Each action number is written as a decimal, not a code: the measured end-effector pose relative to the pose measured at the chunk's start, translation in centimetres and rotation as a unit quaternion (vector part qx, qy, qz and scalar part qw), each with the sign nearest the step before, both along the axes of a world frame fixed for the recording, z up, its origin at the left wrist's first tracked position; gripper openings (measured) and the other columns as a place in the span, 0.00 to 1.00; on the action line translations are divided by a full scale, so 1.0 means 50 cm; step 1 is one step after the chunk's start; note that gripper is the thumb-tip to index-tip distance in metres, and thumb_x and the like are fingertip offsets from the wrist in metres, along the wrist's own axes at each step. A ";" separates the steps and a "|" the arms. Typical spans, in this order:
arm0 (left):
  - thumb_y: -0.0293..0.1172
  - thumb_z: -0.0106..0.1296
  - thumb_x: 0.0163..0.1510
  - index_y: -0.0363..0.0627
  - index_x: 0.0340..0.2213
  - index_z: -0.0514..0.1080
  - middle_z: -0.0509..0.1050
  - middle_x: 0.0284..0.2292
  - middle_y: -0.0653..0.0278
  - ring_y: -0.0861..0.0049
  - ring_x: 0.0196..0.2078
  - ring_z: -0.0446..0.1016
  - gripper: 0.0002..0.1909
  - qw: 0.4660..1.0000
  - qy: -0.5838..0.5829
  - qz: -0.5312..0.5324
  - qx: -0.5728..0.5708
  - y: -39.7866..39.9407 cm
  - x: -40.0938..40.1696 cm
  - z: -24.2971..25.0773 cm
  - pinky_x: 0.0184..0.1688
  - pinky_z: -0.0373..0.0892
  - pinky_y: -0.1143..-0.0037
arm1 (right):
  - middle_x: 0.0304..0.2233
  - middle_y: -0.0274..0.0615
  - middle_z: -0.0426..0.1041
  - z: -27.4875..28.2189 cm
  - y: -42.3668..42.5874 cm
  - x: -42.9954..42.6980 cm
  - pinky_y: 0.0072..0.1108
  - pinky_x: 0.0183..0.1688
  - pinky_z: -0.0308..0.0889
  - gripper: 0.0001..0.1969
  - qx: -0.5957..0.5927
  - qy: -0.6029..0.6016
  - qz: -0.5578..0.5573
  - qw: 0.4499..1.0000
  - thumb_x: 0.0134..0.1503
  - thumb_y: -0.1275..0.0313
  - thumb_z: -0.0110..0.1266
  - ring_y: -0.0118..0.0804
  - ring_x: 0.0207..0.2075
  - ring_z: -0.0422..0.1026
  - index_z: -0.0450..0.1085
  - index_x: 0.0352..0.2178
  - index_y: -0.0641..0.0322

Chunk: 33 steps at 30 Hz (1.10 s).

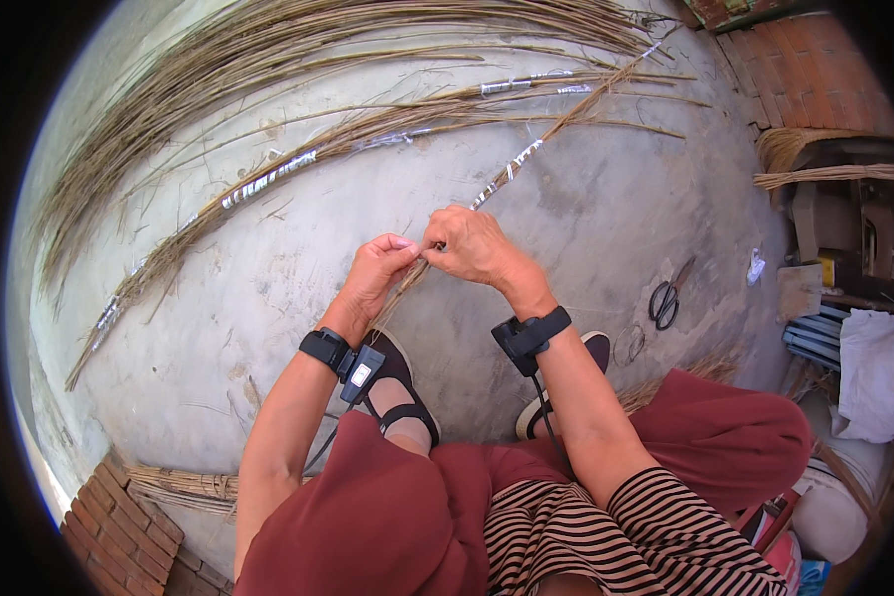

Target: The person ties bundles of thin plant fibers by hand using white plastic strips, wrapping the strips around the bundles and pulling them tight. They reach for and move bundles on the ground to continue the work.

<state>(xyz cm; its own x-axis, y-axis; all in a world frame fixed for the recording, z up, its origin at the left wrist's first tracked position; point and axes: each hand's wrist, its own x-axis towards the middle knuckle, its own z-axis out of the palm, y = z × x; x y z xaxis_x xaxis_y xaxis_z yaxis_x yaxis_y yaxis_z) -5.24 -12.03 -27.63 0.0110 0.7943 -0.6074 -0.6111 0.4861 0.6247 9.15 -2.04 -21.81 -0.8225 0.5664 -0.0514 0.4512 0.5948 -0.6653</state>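
Observation:
A thin bundle of twigs (pixel 577 110) runs slantwise from the upper right down between my feet, bound at intervals with shiny whitish strips (pixel 521 155). At its lower part my left hand (pixel 378 274) pinches with thumb and fingertips. My right hand (pixel 465 244) sits just above it, curled over the bundle with thumb and forefinger close to the left fingertips. The fingers hide the spot between them, so any fine strand there is too small to make out. Both wrists wear black straps with small devices.
A second bound twig bundle (pixel 268 179) lies curved across the concrete floor (pixel 298 246), before a large pile of loose twigs (pixel 194 89). Black-handled scissors (pixel 666 304) lie to the right. Beyond them are a white cloth (pixel 880 372) and brickwork (pixel 819 71).

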 end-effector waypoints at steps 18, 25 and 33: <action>0.18 0.51 0.43 0.37 0.27 0.68 0.71 0.24 0.69 0.88 0.26 0.69 0.05 0.970 0.218 -0.076 0.080 -0.013 0.028 0.056 0.29 0.66 0.86 | 0.24 0.50 0.70 0.011 -0.023 0.007 0.35 0.32 0.62 0.06 -0.085 -0.123 0.006 0.989 0.46 0.73 0.42 0.51 0.30 0.68 0.66 0.24 0.62; 0.21 0.50 0.43 0.36 0.25 0.70 0.70 0.22 0.55 0.65 0.23 0.70 0.04 0.755 0.593 -0.082 0.266 -0.007 0.047 0.023 0.27 0.66 0.75 | 0.25 0.49 0.71 -0.023 -0.014 0.013 0.32 0.33 0.63 0.08 -0.098 -0.055 -0.004 0.994 0.48 0.75 0.44 0.51 0.31 0.69 0.68 0.29 0.62; 0.22 0.45 0.48 0.40 0.29 0.64 0.64 0.28 0.54 0.57 0.28 0.66 0.04 0.767 0.581 -0.067 0.264 -0.046 0.056 -0.001 0.29 0.64 0.68 | 0.29 0.47 0.71 -0.064 -0.033 0.023 0.32 0.37 0.62 0.09 -0.100 -0.004 0.022 0.995 0.48 0.74 0.43 0.49 0.36 0.67 0.69 0.31 0.61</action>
<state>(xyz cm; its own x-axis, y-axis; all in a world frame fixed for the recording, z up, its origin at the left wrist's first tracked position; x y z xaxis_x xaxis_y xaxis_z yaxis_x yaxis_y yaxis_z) -2.46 -14.35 -27.70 -0.1917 0.9718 0.1370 0.5397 -0.0122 0.8418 10.28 -3.68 -25.03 -0.8450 0.5083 -0.1659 0.4335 0.4697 -0.7691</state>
